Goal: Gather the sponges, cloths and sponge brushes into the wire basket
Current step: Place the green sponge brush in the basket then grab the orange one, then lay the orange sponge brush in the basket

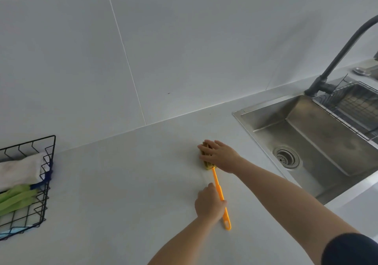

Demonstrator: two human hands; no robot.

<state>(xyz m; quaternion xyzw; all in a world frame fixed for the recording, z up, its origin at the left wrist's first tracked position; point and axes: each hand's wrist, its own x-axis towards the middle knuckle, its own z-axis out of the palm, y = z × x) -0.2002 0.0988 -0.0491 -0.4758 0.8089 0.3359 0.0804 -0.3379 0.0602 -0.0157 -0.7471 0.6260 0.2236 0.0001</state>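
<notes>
A sponge brush with a long orange handle (pixel 217 184) lies on the grey counter, its yellow-green sponge head (pixel 207 163) pointing away from me. My left hand (pixel 209 203) is closed around the lower part of the handle. My right hand (pixel 218 155) lies over the sponge head with fingers curled on it and hides most of it. The black wire basket (pixel 48 174) stands at the far left edge of the view. It holds a white cloth (pixel 19 171), a green cloth (pixel 15 198) and something blue at its near corner.
A steel sink (pixel 306 142) is sunk into the counter to the right, with a drain (pixel 286 157), a dark curved tap (pixel 337 60) and a wire rack (pixel 356 105) inside it. A tiled wall rises behind the counter.
</notes>
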